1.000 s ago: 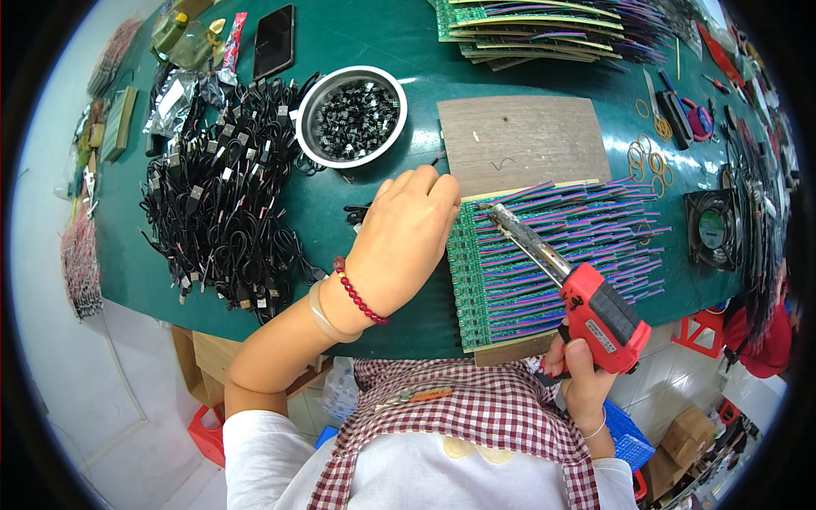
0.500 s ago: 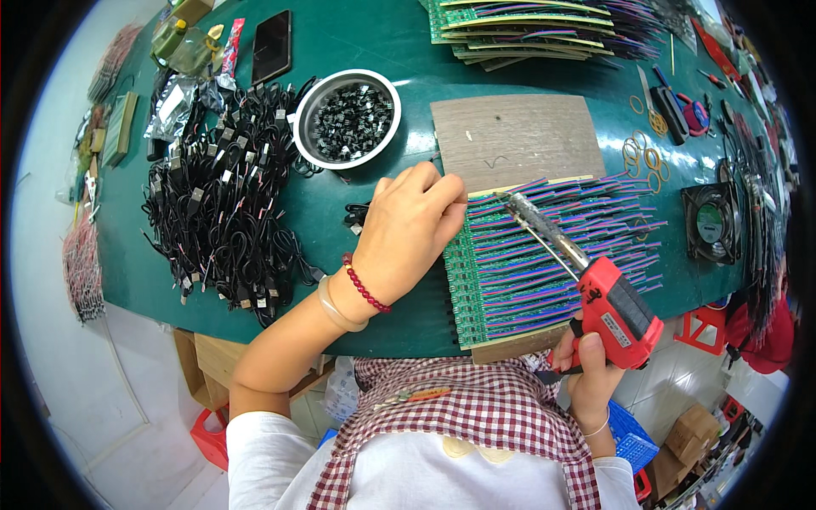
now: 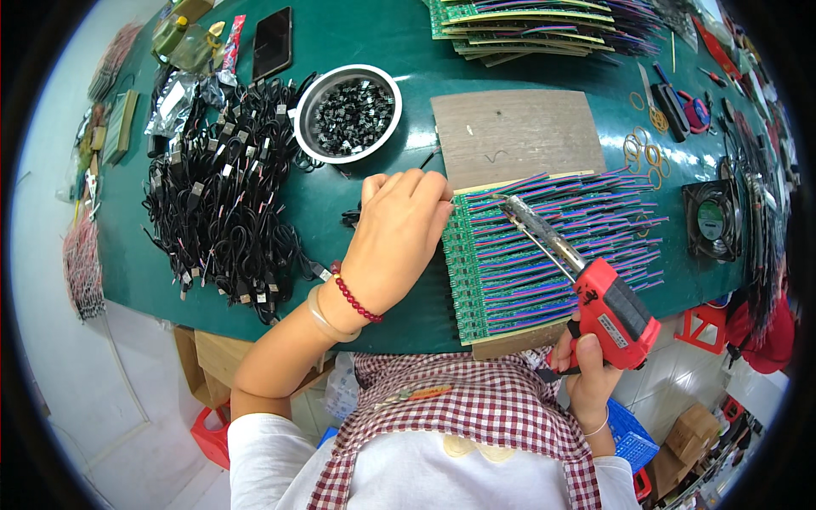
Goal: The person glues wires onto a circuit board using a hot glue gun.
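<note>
My right hand grips a red and black soldering gun by its handle. The metal barrel slants up and left, its tip over the top rows of a panel of green circuit boards with blue, purple and pink wires. At the panel's upper left corner, my left hand is closed, thumb and fingers pinched together; what is between the fingertips is hidden. Part of a black cable shows beside this hand, and a dark wire end sticks out above its knuckles.
A tangled heap of black USB cables lies left, below a white-rimmed bowl of small black parts. A wooden board is under the panel. More stacked panels, a phone, rubber bands and a fan surround the work.
My left hand has shifted slightly left and down, baring more of the panel's corner and the dark wire end. The soldering gun has moved only slightly.
</note>
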Demonstrator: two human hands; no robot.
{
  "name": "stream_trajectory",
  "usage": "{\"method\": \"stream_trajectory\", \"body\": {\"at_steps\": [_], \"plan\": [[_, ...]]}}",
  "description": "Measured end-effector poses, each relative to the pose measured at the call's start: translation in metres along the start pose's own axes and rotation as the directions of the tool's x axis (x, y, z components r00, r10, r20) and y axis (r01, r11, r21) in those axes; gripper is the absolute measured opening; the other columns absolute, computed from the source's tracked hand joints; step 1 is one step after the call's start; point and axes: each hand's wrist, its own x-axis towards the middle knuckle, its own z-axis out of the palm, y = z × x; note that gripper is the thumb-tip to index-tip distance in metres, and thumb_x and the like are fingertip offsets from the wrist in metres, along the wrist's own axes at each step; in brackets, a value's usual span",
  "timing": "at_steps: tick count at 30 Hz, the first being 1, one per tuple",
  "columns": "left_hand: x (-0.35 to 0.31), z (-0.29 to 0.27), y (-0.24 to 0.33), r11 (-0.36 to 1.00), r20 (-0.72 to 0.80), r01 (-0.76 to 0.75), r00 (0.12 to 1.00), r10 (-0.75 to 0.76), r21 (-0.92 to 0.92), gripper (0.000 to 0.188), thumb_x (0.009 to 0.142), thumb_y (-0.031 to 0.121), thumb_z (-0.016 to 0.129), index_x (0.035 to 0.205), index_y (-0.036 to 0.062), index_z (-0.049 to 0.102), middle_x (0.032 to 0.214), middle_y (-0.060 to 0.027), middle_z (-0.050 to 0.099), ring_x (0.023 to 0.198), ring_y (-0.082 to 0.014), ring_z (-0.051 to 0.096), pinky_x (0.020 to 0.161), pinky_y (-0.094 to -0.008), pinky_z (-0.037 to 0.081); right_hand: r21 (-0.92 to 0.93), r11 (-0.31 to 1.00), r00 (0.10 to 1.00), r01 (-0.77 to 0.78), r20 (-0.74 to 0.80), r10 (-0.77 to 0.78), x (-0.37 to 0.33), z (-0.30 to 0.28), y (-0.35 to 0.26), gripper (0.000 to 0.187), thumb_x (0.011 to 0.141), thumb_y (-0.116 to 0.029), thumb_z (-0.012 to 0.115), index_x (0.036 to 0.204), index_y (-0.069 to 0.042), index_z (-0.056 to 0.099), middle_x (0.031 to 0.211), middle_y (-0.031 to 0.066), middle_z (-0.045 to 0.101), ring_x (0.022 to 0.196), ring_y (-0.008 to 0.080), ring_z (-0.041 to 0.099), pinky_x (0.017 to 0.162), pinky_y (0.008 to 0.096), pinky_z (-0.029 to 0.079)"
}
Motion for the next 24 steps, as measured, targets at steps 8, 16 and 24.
{"method": "stream_trajectory", "body": {"at_steps": [8, 16, 24], "plan": [[-0.002, 0.007, -0.006, 0.997, 0.034, 0.074, 0.997, -0.074, -0.004, 0.009, 0.071, 0.004, 0.062, 0.075, 0.0057, 0.053, 0.067, -0.0046, 0.053, 0.063, -0.0197, 0.053, 0.067, -0.0318, 0.035, -0.013, 0.999, 0.999, -0.044, -0.013, 0.044, -0.004, 0.012, 0.001, 0.033, 0.086, -0.023, 0.052, 0.104, 0.003, 0.045, 0.058, 0.0081, 0.049, 0.046, 0.0118, 0.044, 0.043, 0.0251, 0.039], [-0.004, 0.009, -0.008, 0.997, -0.004, 0.072, 0.997, -0.072, -0.033, 0.009, 0.071, 0.003, 0.062, 0.074, 0.0047, 0.053, 0.067, -0.0058, 0.053, 0.064, -0.0208, 0.054, 0.066, -0.0321, 0.037, -0.05, 0.993, 0.994, -0.104, 0.029, 0.105, -0.004, 0.016, 0.005, 0.03, 0.085, -0.024, 0.053, 0.096, 0.004, 0.048, 0.057, 0.0071, 0.05, 0.047, 0.0112, 0.046, 0.044, 0.0237, 0.038], [-0.005, 0.01, -0.009, 0.999, -0.025, 0.042, 0.999, -0.043, -0.035, 0.01, 0.07, 0.001, 0.06, 0.073, 0.0038, 0.051, 0.067, -0.0074, 0.052, 0.064, -0.0236, 0.054, 0.065, -0.0334, 0.038, -0.084, 0.99, 0.993, -0.113, 0.028, 0.116, -0.002, 0.021, 0.001, 0.027, 0.085, -0.023, 0.052, 0.074, 0.001, 0.051, 0.056, 0.007, 0.051, 0.047, 0.0111, 0.046, 0.044, 0.0234, 0.037]]}}
